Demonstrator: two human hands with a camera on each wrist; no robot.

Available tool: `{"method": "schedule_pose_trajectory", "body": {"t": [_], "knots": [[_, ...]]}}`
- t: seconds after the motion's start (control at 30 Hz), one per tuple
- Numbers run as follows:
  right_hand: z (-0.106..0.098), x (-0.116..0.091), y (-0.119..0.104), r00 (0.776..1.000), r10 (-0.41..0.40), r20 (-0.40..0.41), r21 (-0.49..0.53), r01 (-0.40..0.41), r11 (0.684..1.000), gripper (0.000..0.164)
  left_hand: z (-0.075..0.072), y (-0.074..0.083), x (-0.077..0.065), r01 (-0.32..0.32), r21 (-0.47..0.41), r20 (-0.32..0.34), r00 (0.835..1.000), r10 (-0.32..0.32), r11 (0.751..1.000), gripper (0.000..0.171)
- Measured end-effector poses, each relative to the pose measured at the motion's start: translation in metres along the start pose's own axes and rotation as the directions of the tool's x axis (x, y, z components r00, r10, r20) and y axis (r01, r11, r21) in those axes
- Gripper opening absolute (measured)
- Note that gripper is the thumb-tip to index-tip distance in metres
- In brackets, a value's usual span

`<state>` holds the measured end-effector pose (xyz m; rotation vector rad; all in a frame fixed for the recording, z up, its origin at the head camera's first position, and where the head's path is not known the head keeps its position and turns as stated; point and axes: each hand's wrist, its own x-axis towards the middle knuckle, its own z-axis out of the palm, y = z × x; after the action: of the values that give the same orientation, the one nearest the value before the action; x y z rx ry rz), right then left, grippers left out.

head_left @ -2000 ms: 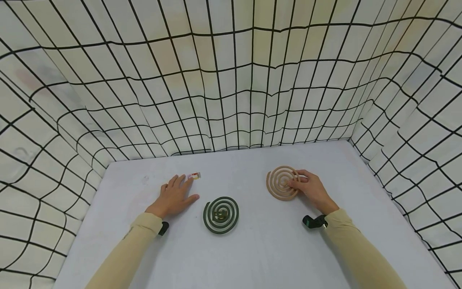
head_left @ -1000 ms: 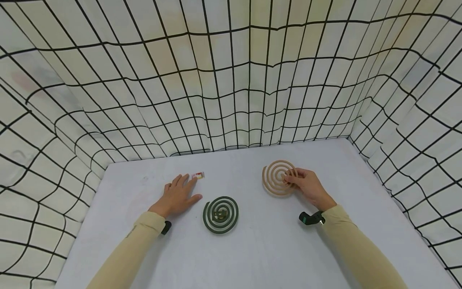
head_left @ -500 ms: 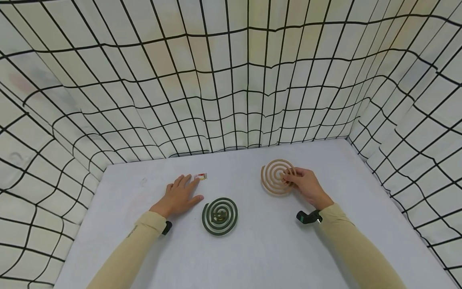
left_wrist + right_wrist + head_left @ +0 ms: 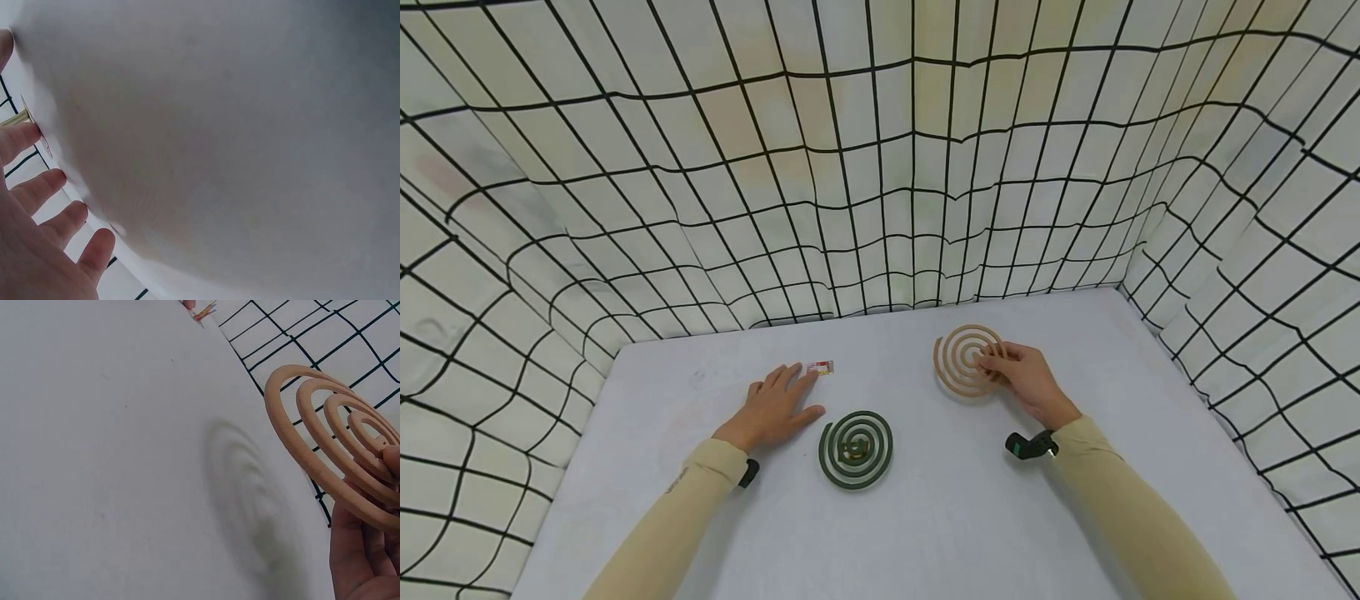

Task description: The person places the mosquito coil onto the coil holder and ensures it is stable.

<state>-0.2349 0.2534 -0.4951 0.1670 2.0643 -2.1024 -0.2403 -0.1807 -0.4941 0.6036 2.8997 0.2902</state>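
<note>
My right hand (image 4: 1032,379) pinches a tan mosquito coil (image 4: 951,385) between thumb and fingers at the right of the table. In the right wrist view, the held coil (image 4: 315,465) is tilted and casts a spiral shadow on the cloth below. My left hand (image 4: 772,411) lies palm down with fingers spread, its index fingertip at the lower edge of a small red, white and yellow packet (image 4: 821,367). A dark green mosquito coil (image 4: 855,483) lies flat between the hands, with a small brownish metal-looking piece (image 4: 853,450) at its centre. The left wrist view shows the left fingers (image 4: 53,187) extended along the cloth.
A white cloth-covered table (image 4: 925,517) fills the lower view. Black netting (image 4: 887,192) over white sheeting rises along its back and both sides. Dark wrist cameras sit under the left wrist (image 4: 748,473) and the right wrist (image 4: 1032,446).
My right hand has carried the tan coil to the left and slightly towards the back. My left hand and the small packet have shifted slightly right. The green coil stays in place.
</note>
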Motion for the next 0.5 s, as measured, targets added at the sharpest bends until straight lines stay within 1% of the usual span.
{"method": "schedule_pose_trajectory", "body": {"t": [0.2, 0.5], "knots": [[0.008, 0.004, -0.002, 1.000, -0.010, 0.002, 0.001, 0.010, 1.000, 0.045, 0.001, -0.001, 0.002, -0.004, -0.009, 0.006, 1.000, 0.004, 1.000, 0.073], [0.018, 0.008, -0.005, 1.000, -0.004, -0.002, 0.052, 0.004, 0.999, 0.042, 0.004, -0.001, 0.006, -0.030, -0.007, -0.005, 1.000, 0.030, 1.000, 0.071]]}}
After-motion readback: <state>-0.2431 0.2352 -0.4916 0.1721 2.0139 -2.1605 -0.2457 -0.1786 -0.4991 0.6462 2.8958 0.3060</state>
